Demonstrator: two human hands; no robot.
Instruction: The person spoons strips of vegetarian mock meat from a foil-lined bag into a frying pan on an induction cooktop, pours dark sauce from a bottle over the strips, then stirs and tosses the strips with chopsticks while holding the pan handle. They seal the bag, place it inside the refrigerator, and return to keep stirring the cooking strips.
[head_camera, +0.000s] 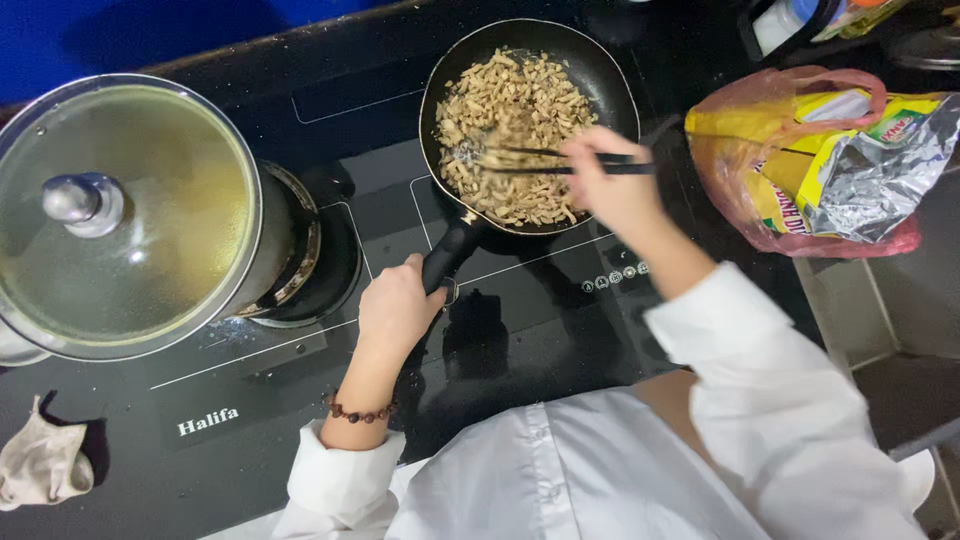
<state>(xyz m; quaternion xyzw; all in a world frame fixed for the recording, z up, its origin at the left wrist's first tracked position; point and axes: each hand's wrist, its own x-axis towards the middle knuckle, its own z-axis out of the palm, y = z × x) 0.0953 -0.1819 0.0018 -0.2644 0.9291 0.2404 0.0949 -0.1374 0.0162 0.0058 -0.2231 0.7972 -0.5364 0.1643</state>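
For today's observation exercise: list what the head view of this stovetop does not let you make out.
- Chopsticks tips: motion-blurred over the food in the frying pan.
- Pot contents: hidden by the fogged glass lid.
- Pan handle end: covered by the left hand.
- Containers at the top right: cut off by the top edge.

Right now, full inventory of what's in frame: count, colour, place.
frying pan: 1, black, rear centre of cooktop
chopped food: pale brown strips, filling the pan
chopsticks: 1 pair, dark, over the food
pot: 1, steel, left burner
glass lid: 1, clear, steel knob, on the pot
cooktop: 1, black glass
plastic bag: 1, pink, right, holding yellow and foil packets
cloth: 1, beige, bottom left
bead bracelet: 1, dark red, left wrist
left hand: grips the pan handle
right hand: holds the chopsticks
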